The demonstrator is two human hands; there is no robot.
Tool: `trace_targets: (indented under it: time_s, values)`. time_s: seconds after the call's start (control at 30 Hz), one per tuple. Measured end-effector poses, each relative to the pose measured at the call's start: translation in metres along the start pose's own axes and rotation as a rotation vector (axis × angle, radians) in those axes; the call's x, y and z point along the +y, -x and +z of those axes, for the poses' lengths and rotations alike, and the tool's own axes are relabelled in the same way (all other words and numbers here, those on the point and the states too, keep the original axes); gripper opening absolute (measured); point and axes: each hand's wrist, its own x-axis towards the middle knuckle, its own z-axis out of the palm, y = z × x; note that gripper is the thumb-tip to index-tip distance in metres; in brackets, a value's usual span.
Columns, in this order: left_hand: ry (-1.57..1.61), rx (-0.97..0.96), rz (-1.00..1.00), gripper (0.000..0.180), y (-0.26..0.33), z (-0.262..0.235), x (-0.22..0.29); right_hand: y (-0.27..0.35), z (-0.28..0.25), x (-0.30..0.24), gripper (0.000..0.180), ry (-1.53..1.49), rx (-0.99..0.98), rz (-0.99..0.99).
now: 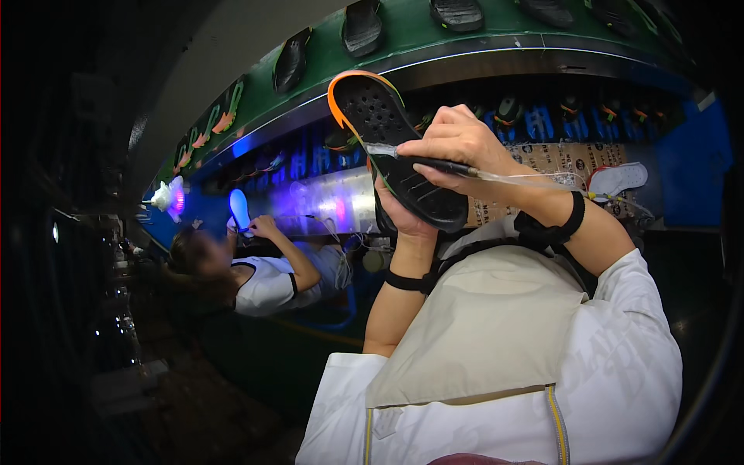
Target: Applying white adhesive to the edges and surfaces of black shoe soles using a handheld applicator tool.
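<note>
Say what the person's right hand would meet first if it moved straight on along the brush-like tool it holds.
Probably the black shoe sole: the brush-like tool in the right hand points across its middle. Depth is unclear, so contact cannot be told.

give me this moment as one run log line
left hand: holds black sole | right hand: holds brush, tip at sole's middle | rest: soles on green belt

Green upper surface with metal edge [411, 31]: black moulded shoe soles [363, 29] lining up, orange-and-green-edged soles [227, 112] over left!
Dark lower shelf [556, 116]: here's a row of dark shoe parts [508, 110] and blue pieces [539, 124].
Shiny metal workbench [353, 198]: brown printed cardboard [570, 159], white sole-shaped piece [620, 179] lying rightmost.
</note>
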Motion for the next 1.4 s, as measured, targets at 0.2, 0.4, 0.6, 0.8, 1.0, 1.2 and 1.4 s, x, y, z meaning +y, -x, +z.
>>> trace_targets:
  time_s: [0.2,0.4,0.6,0.8,1.0,1.2,1.4]
  values:
    - [-0.025,-0.022,0.038,0.070,-0.002,-0.006,0.008,-0.001,-0.013,-0.004,0.030,-0.037,-0.246,-0.060]
    - [0.150,-0.085,0.020,0.084,-0.007,0.007,0.014,-0.002,-0.022,-0.008,0.033,-0.144,-0.467,-0.260]
    - [0.094,-0.285,-0.028,0.093,-0.019,0.024,0.032,-0.001,-0.026,-0.007,0.034,-0.135,-0.446,-0.155]
    - [0.041,-0.293,-0.036,0.096,-0.027,0.020,0.048,-0.002,-0.037,-0.006,0.030,-0.141,-0.418,0.059]
    - [-0.115,-0.246,-0.107,0.106,-0.038,0.022,0.066,-0.002,-0.047,-0.002,0.027,-0.411,-0.565,0.093]
    - [-0.268,-0.368,-0.132,0.097,-0.052,0.035,0.071,-0.001,-0.050,0.005,0.033,-0.362,-0.639,-0.010]
    - [-0.639,-0.480,-0.191,0.091,-0.065,0.053,0.078,0.003,-0.056,0.010,0.033,-0.188,-0.584,0.035]
